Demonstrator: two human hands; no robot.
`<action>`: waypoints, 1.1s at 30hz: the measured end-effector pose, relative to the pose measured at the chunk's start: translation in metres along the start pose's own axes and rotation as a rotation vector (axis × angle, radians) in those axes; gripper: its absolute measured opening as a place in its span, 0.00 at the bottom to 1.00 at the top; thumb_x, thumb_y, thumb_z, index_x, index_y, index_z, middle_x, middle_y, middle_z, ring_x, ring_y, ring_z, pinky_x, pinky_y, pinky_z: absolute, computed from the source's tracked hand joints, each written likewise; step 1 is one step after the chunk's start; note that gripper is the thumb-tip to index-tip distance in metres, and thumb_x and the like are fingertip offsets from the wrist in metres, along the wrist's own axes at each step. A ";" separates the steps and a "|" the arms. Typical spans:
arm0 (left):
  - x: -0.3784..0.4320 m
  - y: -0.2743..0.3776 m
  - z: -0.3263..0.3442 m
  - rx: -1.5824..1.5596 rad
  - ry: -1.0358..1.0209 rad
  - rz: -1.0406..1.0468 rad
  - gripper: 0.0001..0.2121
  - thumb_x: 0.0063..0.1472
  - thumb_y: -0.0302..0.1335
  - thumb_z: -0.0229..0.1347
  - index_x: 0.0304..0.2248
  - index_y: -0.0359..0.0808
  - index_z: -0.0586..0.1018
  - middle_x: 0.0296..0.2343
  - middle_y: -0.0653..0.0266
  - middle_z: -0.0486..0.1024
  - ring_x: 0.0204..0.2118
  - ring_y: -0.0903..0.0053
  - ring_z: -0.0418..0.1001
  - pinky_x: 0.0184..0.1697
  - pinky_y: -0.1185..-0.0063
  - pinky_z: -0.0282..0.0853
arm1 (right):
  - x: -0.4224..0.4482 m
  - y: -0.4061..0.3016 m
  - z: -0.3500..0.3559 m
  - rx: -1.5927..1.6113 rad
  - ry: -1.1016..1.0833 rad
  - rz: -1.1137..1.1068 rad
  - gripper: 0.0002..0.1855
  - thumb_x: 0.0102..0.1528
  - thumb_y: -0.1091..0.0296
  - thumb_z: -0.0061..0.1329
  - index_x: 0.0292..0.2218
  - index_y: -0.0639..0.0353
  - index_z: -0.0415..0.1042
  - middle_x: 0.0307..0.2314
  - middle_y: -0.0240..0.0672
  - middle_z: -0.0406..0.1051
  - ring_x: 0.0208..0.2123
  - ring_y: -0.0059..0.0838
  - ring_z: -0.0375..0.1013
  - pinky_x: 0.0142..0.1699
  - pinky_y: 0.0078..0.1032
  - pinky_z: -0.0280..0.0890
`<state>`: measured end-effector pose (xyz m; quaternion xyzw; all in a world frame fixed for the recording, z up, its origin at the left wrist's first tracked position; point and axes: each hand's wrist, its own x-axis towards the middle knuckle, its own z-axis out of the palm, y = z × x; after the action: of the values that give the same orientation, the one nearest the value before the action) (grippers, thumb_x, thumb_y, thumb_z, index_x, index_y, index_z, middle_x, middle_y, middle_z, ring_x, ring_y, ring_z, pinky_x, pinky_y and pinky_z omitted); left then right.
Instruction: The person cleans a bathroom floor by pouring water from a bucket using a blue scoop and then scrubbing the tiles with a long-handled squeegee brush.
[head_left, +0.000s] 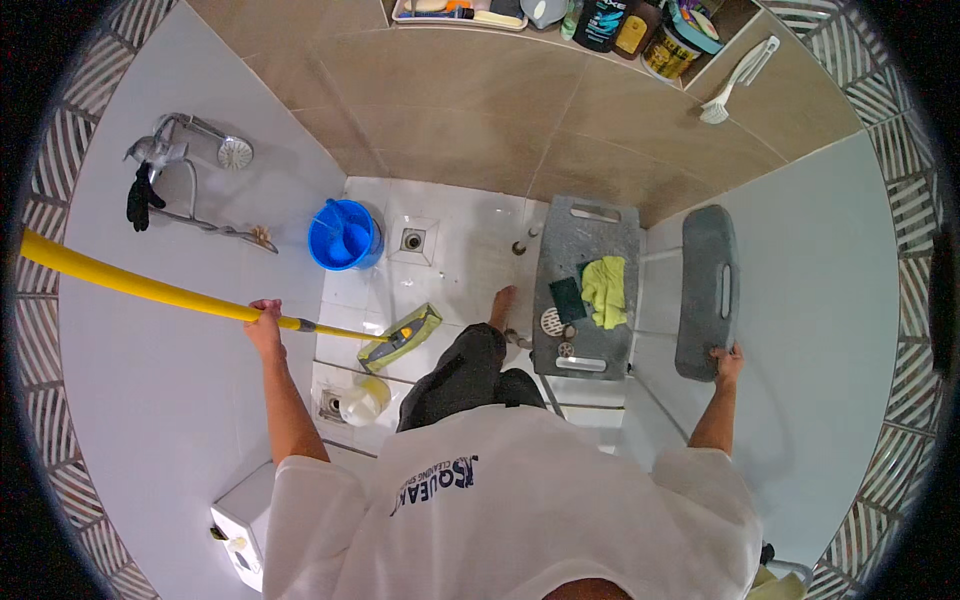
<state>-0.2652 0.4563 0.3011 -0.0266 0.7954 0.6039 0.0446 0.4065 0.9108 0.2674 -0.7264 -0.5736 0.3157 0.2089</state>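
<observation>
My left hand (264, 328) grips the yellow pole (157, 287) of a flat mop, which slants down from the left wall. Its yellow-green mop head (409, 335) rests on the white tiled floor (472, 232). On the right, my right hand (727, 361) holds the lower end of the grey backrest (699, 292) of a shower bench. The bench's grey seat (574, 244) carries a crumpled lime-green cloth (609, 289), a dark green scouring pad (567, 300), a round drain grate (552, 322) and smaller round drain parts (566, 349).
A blue bucket (345, 255) with a dipper stands by an uncovered floor drain (412, 239). Nearer me, a plastic jug (365, 402) sits beside another drain (331, 403). A black glove (141, 199) hangs below the shower fittings (157, 150). A white brush (735, 81) hangs beneath a bottle-filled wall niche (705, 71).
</observation>
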 end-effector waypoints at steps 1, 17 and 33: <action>0.002 -0.003 -0.002 0.001 0.006 -0.003 0.02 0.44 0.17 0.44 0.21 0.30 0.67 0.19 0.60 0.69 0.23 0.79 0.66 0.28 0.85 0.61 | 0.004 0.009 -0.006 -0.040 -0.007 0.008 0.30 0.41 0.52 0.40 0.42 0.65 0.59 0.41 0.45 0.59 0.45 0.38 0.56 0.50 0.27 0.49; 0.008 0.012 0.021 0.188 -0.154 -0.022 0.05 0.43 0.19 0.46 0.24 0.32 0.69 0.22 0.64 0.69 0.27 0.80 0.67 0.33 0.84 0.60 | 0.017 0.088 -0.009 -0.833 0.102 0.166 0.20 0.45 0.53 0.37 0.36 0.58 0.66 0.35 0.39 0.65 0.38 0.39 0.64 0.42 0.34 0.58; 0.010 0.019 0.063 0.029 -0.481 -0.037 0.08 0.42 0.16 0.42 0.25 0.31 0.69 0.26 0.60 0.70 0.32 0.76 0.67 0.38 0.82 0.59 | -0.103 -0.020 0.178 -0.879 -0.355 0.037 0.30 0.44 0.51 0.39 0.48 0.47 0.51 0.49 0.36 0.45 0.51 0.41 0.45 0.48 0.43 0.49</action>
<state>-0.2741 0.5224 0.3017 0.1040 0.7699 0.5804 0.2440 0.2530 0.8057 0.1764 -0.6911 -0.6665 0.1657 -0.2253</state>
